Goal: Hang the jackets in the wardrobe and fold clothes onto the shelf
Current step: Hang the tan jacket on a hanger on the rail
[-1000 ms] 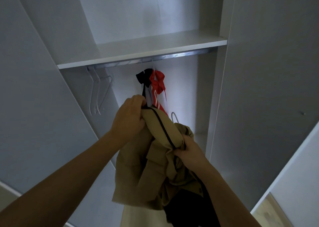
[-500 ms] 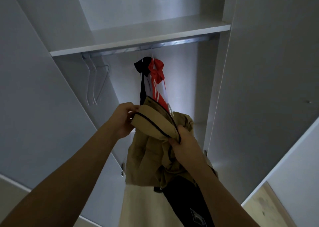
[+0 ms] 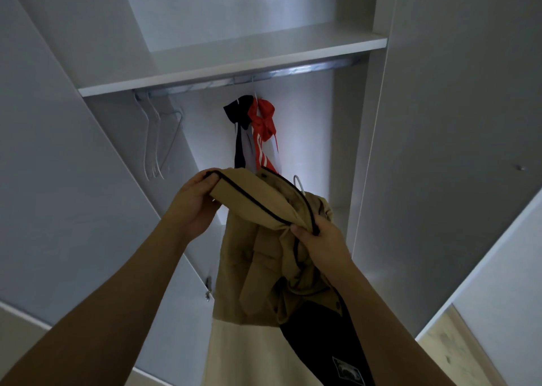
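Left hand: the left hand point(image 3: 196, 200) is raised at about 9 o'clock of the garment, its fingers and thumb pinching the dark-piped collar edge of the tan fabric jacket point(image 3: 258, 239).
Right hand: the right hand point(image 3: 321, 239) sits at roughly 4 o'clock of the left one, fingers curled round a bunched fold of the same piped collar edge.
Jacket: the tan jacket is held up between both hands in front of the open wardrobe, the collar stretched between them; the body hangs down toward 6 o'clock, with a paler cream panel and a black panel bearing a small patch near the bottom edge of the view.
Hanger in jacket: a white plastic hanger hook point(image 3: 298, 182) pokes up out of the jacket's neck at about 12 o'clock of the right hand; it is well below the rail.
Rail: the silver metal hanging rail point(image 3: 293, 73) runs under the white wardrobe shelf point(image 3: 234, 63).
Hung clothes: a black garment point(image 3: 240, 127) and a red-and-white striped garment point(image 3: 262, 130) hang side by side from the rail, just at 12 o'clock of the jacket.
Spare hangers: pale empty hangers point(image 3: 155, 139) hang at the rail's left end, at 10 o'clock of the left hand.
Doors: grey wardrobe door panels point(image 3: 454, 121) stand open on both sides.
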### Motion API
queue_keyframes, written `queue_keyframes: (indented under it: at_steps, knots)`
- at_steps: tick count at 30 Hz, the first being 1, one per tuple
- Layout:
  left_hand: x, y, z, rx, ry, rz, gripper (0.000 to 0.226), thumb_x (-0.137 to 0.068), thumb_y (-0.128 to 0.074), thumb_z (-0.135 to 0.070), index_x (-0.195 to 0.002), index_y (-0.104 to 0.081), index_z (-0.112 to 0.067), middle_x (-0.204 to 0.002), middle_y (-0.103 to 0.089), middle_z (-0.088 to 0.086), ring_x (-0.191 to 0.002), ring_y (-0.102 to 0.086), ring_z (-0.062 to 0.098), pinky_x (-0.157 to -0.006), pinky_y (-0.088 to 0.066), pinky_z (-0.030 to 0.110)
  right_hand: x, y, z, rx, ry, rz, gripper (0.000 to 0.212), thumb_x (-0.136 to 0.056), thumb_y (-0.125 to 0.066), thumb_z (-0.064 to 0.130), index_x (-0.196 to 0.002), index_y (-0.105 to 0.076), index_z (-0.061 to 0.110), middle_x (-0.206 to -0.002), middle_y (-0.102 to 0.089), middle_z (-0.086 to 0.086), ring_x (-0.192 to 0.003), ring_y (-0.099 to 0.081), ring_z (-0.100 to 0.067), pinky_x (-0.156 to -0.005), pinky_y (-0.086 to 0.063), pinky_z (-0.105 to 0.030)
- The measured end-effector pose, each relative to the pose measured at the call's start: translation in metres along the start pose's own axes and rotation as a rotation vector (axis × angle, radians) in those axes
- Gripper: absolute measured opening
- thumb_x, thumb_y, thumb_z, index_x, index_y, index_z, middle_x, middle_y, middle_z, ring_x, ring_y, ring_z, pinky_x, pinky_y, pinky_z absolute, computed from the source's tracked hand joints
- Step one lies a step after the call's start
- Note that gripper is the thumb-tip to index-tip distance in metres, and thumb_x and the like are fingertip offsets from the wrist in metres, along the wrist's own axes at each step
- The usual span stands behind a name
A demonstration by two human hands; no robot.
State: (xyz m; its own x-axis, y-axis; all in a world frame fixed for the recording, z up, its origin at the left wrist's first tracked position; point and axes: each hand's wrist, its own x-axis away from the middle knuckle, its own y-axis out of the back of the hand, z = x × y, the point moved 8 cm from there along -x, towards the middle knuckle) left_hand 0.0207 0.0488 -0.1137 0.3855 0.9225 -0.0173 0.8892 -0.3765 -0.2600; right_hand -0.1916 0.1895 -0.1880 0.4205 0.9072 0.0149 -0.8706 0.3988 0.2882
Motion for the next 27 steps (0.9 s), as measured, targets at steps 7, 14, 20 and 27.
queue_keyframes:
  at_steps: [7,14,20,27]
  knots:
    - [-0.008,-0.026,-0.017,-0.173,0.116,-0.050,0.032,-0.090,-0.038,0.002,-0.078,-0.063,-0.013,-0.073,-0.065,0.004,-0.068,-0.063,0.017,-0.057,-0.053,0.023,0.004,0.000,-0.010,-0.003,-0.047,-0.005,0.032,-0.092,-0.061,0.044,-0.113,-0.063,0.020,-0.103,-0.066,0.002,-0.094,-0.061,-0.017,-0.091,-0.050,-0.038]
    - [-0.010,-0.053,-0.016,-0.835,0.432,0.014,0.055,-0.091,-0.046,-0.064,-0.078,-0.061,-0.014,-0.066,-0.062,0.003,-0.061,-0.058,0.016,-0.048,-0.045,0.021,0.020,0.000,0.000,0.308,0.145,-0.131,0.026,-0.095,-0.049,0.051,-0.090,-0.048,0.025,-0.080,-0.051,0.009,-0.072,-0.052,-0.010,-0.067,-0.039,-0.024]
    - [-0.026,-0.070,0.000,-1.148,0.430,0.120,0.035,-0.095,-0.061,-0.025,-0.120,-0.063,0.000,-0.085,-0.058,0.005,-0.073,-0.056,0.014,-0.063,-0.050,0.017,0.034,-0.011,0.007,0.457,0.286,-0.183,0.023,-0.096,-0.047,0.049,-0.090,-0.052,0.027,-0.084,-0.051,0.012,-0.069,-0.047,0.000,-0.059,-0.026,-0.008]
    - [-0.003,-0.099,-0.012,-1.925,-0.464,0.510,0.024,-0.096,-0.050,-0.019,-0.114,-0.066,-0.019,-0.110,-0.063,0.001,-0.091,-0.054,0.013,-0.074,-0.037,0.018,0.027,-0.013,-0.036,-0.317,-0.147,0.147,0.015,-0.091,-0.063,0.036,-0.094,-0.068,0.022,-0.102,-0.065,0.004,-0.098,-0.063,-0.018,-0.087,-0.053,-0.026]
